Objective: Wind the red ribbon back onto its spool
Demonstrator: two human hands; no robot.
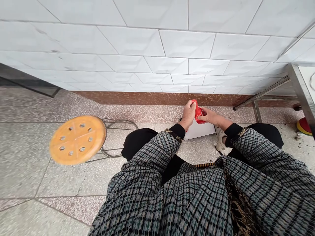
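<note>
Orange stool (77, 140) with holes, left, on speckled floor (66, 180). White tile wall (137, 41) ahead. Left hand (189, 114) pinches top of red thing (197, 113); right hand (209, 117) pinches its side. White flat thing (199, 131) below, box or board, cannot tell. Shoe (222, 143) near it. Metal table (301, 91) far right, red-yellow round thing (304, 126) by it.

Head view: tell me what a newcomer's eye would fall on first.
Probably the round orange stool seat, dotted with holes, at the left of the picture. Next comes the bright red item right of centre, held in the person's hands, the left hand and the right hand, above a white flat thing. The checked jacket fills much of the bottom.
</note>
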